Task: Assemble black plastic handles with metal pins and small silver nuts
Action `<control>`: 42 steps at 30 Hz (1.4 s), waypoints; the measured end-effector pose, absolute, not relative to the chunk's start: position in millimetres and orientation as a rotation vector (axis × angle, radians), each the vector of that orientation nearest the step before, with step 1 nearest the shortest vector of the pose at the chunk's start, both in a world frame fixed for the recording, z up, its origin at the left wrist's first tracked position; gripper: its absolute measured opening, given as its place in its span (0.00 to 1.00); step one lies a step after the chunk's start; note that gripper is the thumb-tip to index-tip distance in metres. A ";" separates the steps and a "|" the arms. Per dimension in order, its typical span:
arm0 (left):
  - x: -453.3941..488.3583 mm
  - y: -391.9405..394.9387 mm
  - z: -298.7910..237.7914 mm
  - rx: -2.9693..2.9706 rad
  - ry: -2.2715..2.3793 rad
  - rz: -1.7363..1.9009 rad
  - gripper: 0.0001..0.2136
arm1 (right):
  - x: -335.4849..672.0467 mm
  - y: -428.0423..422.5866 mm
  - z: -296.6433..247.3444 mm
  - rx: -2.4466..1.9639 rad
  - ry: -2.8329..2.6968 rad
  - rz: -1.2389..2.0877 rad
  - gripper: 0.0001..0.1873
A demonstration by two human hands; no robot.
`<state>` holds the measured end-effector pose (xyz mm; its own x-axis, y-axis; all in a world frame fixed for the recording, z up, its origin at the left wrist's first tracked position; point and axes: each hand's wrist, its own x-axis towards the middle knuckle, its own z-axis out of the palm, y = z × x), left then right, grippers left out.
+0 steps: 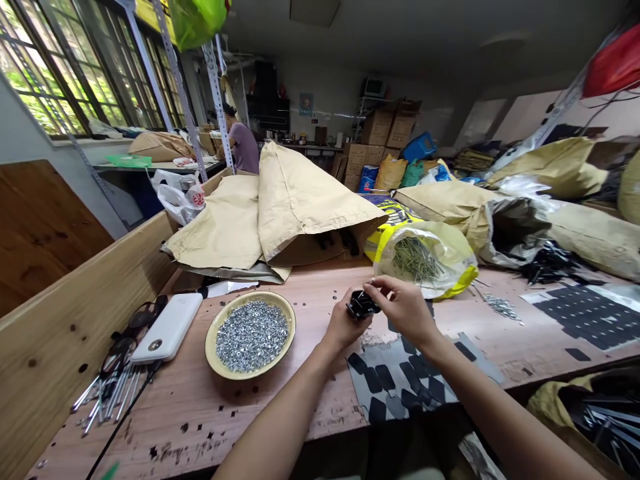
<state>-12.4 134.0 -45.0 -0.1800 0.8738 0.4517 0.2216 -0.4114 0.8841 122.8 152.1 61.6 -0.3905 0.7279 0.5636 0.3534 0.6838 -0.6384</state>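
Observation:
My left hand (344, 325) and my right hand (403, 308) meet above the wooden workbench (320, 393), both closed on a small black plastic part (362, 306). The left hand grips it from below, and the right hand's fingers pinch it from above. Left of the hands stands a yellow bowl (251, 335) filled with small silvery nuts. A grey sheet with black cut-out pads (400, 383) lies under the hands. Behind them lies an open yellow bag of long screws (423, 259).
Big tan paper sacks (280, 213) lie across the back of the bench. A white power bank (169, 327), sunglasses (135, 330) and several metal rods (107, 397) rest at the left. Loose screws (501, 307) and a black pad sheet (583, 310) lie at the right. A person (243, 145) works far behind.

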 end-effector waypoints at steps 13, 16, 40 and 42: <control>-15.4 138.0 -40.2 1.518 1.236 1.720 0.19 | 102.8 163.6 56.2 -0.879 -2.041 0.550 0.14; -16.8 137.1 -40.0 1.500 1.240 1.719 0.16 | 107.8 174.3 56.4 -0.847 -2.061 0.467 0.19; -19.8 137.0 -38.2 1.313 1.206 1.739 0.16 | 246.4 340.2 -50.9 -1.840 -1.932 0.795 0.17; -19.2 137.0 -39.0 1.329 1.207 1.740 0.15 | 255.1 332.9 -51.5 -1.853 -1.975 0.792 0.17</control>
